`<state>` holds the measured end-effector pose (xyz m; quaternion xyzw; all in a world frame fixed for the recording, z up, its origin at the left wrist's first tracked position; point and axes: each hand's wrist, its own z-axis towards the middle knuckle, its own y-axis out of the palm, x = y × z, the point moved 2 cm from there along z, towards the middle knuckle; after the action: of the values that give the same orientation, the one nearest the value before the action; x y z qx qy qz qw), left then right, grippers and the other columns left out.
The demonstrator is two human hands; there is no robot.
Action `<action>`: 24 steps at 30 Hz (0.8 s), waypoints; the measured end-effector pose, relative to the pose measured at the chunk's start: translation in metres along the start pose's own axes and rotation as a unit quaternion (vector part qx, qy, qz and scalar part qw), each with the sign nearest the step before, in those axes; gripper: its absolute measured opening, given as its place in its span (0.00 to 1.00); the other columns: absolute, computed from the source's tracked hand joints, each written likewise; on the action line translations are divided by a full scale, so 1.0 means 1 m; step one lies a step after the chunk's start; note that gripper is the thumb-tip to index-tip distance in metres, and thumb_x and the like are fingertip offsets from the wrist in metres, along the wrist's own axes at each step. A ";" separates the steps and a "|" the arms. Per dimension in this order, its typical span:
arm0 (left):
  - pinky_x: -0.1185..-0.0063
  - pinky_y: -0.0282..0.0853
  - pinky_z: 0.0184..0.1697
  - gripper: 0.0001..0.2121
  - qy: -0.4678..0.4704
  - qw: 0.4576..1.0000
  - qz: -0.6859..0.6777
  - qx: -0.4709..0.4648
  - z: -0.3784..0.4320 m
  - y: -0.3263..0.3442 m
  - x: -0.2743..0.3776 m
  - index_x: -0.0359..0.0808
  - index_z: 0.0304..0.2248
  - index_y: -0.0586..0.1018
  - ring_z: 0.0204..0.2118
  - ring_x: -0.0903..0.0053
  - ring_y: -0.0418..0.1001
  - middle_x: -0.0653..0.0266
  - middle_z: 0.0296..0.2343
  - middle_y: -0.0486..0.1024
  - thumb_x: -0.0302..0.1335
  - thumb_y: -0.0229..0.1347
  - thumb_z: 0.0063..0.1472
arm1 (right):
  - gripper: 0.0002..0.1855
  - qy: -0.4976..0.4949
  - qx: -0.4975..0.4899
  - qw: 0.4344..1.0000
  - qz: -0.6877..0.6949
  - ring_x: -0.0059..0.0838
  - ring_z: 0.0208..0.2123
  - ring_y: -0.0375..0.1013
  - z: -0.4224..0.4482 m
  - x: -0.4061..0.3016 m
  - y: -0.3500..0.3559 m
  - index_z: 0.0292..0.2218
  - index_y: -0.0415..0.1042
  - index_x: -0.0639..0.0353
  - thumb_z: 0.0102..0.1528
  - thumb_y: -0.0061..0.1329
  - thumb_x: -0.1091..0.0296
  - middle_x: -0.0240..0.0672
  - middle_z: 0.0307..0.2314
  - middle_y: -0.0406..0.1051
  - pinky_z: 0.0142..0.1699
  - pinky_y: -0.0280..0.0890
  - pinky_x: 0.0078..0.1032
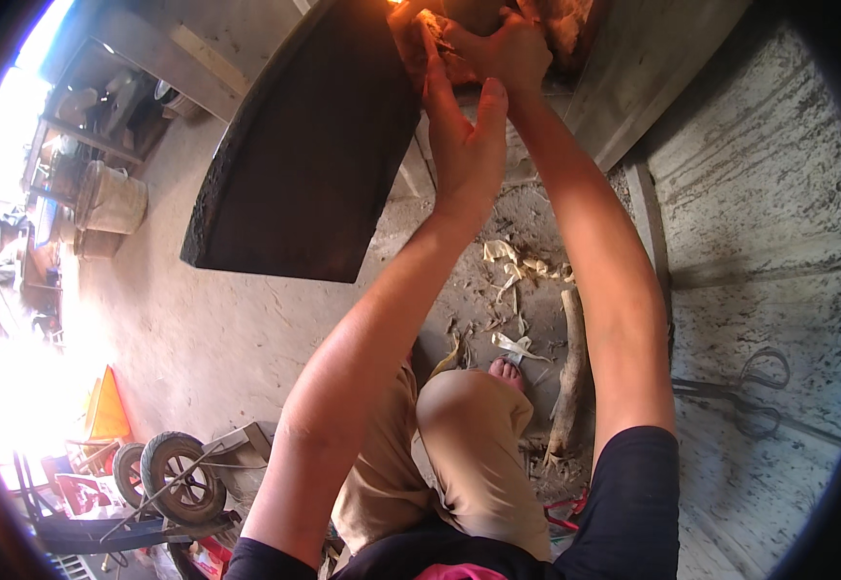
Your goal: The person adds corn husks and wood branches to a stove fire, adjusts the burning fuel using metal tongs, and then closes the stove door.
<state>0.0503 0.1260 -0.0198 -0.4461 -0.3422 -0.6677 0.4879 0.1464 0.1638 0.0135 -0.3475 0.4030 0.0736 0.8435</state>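
Both hands reach up to the top edge of the view, into orange light beside a dark, curved-edged slab (297,159). My left hand (467,141) has its thumb and fingers apart, with the fingertips near a pale, fibrous material (433,27) lit by the glow. Just beyond it, my right hand (511,54) is bent with curled fingers at the same glowing spot. Its fingertips are partly hidden, so I cannot tell whether it grips anything. A bright flame-like glow (396,2) shows at the slab's upper end.
Dry husk strips (515,264) litter the dirt floor below my arms. A wooden stick (569,377) lies near my foot. On the right stands a stained wall (761,290) with metal tongs or scissors-like handles (765,384). A wheeled cart (183,478) and a bucket (112,197) are left.
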 end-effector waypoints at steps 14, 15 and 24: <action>0.79 0.51 0.47 0.27 -0.059 0.990 -0.125 0.008 -0.007 0.002 0.003 0.36 0.51 0.49 0.48 0.80 0.53 0.64 0.47 0.54 0.38 0.44 0.55 | 0.26 -0.081 -0.006 0.951 0.297 0.33 0.29 0.66 0.056 0.007 0.065 0.37 0.62 0.65 0.42 0.46 0.52 0.44 0.28 0.65 0.32 0.62 0.26; 0.78 0.51 0.46 0.27 -0.069 0.990 -0.123 0.004 -0.007 0.000 0.002 0.36 0.51 0.50 0.48 0.80 0.53 0.64 0.47 0.54 0.38 0.44 0.55 | 0.25 -0.072 -0.016 0.944 0.323 0.33 0.28 0.66 0.054 0.013 0.066 0.36 0.62 0.64 0.42 0.45 0.54 0.43 0.27 0.65 0.32 0.62 0.26; 0.77 0.55 0.43 0.26 -0.124 0.980 -0.155 -0.002 -0.012 0.000 0.005 0.37 0.49 0.54 0.48 0.74 0.55 0.61 0.46 0.55 0.37 0.46 0.54 | 0.13 -0.153 0.107 0.951 0.246 0.25 0.19 0.67 -0.011 0.039 0.015 0.30 0.67 0.63 0.44 0.46 0.65 0.35 0.17 0.68 0.26 0.62 0.20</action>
<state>0.0465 0.1133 -0.0193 -0.4679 -0.4632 -0.6756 0.3318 0.1596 0.1620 -0.0281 -0.1295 0.3479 0.2874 0.8829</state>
